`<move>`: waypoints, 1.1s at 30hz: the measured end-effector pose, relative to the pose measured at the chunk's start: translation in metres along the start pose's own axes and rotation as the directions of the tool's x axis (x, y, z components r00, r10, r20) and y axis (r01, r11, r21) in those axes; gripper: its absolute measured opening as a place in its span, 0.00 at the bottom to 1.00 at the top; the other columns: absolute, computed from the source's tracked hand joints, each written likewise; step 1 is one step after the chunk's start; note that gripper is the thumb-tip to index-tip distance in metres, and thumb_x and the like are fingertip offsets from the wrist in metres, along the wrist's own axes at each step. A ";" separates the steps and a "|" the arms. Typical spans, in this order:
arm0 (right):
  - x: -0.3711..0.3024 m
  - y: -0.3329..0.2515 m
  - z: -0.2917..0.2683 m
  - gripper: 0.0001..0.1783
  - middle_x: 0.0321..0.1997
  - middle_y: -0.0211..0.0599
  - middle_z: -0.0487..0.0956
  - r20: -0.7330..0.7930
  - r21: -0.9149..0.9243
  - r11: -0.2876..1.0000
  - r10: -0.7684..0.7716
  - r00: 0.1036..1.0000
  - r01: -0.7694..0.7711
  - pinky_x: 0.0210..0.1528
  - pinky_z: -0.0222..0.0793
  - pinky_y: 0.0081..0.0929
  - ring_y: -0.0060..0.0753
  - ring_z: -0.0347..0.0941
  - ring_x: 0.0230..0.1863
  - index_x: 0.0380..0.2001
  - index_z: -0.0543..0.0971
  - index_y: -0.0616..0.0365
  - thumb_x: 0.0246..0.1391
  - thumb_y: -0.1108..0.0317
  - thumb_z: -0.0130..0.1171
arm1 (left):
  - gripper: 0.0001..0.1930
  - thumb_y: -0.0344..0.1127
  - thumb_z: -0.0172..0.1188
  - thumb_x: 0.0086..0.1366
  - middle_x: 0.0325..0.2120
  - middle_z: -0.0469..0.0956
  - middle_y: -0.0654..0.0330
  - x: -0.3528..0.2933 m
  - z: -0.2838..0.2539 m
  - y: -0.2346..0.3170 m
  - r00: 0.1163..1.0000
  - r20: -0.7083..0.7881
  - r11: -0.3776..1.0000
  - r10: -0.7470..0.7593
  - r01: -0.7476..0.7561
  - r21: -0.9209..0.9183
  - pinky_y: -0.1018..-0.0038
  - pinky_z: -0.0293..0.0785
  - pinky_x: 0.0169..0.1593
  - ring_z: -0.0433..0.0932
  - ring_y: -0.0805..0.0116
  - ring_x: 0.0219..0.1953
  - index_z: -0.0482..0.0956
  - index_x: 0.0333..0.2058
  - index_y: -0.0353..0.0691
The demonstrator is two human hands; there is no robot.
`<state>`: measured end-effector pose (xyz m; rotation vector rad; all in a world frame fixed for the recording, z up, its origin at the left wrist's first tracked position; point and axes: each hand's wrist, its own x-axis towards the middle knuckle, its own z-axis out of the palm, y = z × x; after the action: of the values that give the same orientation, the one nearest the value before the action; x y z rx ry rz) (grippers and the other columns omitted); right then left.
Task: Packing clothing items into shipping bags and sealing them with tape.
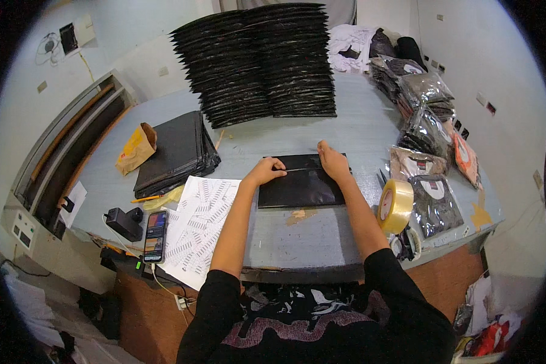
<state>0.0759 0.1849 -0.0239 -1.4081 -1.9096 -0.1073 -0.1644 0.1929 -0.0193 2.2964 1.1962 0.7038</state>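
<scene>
A flat black plastic mailer bag (pixel 300 191) lies on the table in front of me, its surface glossy and slightly creased. At its left side my left hand (pixel 266 171) is closed, with thumb and fingers pinching near the bag's upper part. A thin pale line crosses the bag from those fingertips toward the right hand; whether it is a flap edge or a strip, I cannot tell. Over the bag's far right corner, my right hand (pixel 332 160) is closed with its fingers curled together. What sits in that grip is too small to make out.
Tall stacks of black bags (pixel 267 67) stand at the back. Left are more flat black bags (pixel 176 151), a paper bag (pixel 138 148), printed sheets (pixel 194 224) and a phone (pixel 155 236). A tape roll (pixel 395 206) and bagged garments (pixel 428 133) are right.
</scene>
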 end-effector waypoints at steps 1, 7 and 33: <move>-0.002 -0.002 0.000 0.08 0.25 0.45 0.74 0.001 0.003 1.000 0.002 1.000 -0.002 0.28 0.64 0.46 0.54 0.70 0.27 0.34 0.62 0.50 0.54 0.61 0.42 | 0.12 0.36 0.62 0.47 0.27 0.76 0.57 -0.001 -0.002 -0.005 1.000 0.014 0.999 -0.014 0.014 -0.028 0.75 0.67 0.35 0.73 0.67 0.29 0.77 0.31 0.38; -0.003 0.017 -0.004 0.08 0.28 0.43 0.75 -0.075 -0.001 0.997 0.071 0.995 -0.072 0.27 0.65 0.46 0.54 0.71 0.28 0.35 0.62 0.49 0.56 0.59 0.39 | 0.09 0.36 0.61 0.48 0.22 0.76 0.60 0.007 -0.002 -0.006 0.996 0.085 0.998 0.000 0.005 -0.065 0.75 0.67 0.30 0.72 0.69 0.25 0.77 0.28 0.39; 0.001 0.030 0.012 0.07 0.27 0.46 0.71 -0.144 -0.181 0.965 0.164 0.976 -0.188 0.23 0.65 0.49 0.58 0.69 0.22 0.35 0.62 0.46 0.56 0.59 0.38 | 0.07 0.28 0.50 0.52 0.31 0.73 0.55 -0.002 0.049 0.051 0.895 -0.375 0.898 0.242 -0.060 0.435 0.67 0.68 0.40 0.71 0.57 0.37 0.74 0.30 0.39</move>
<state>0.0953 0.2039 -0.0426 -1.6537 -1.6968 -0.2978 -0.1037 0.1571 -0.0263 2.7026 1.4815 1.1493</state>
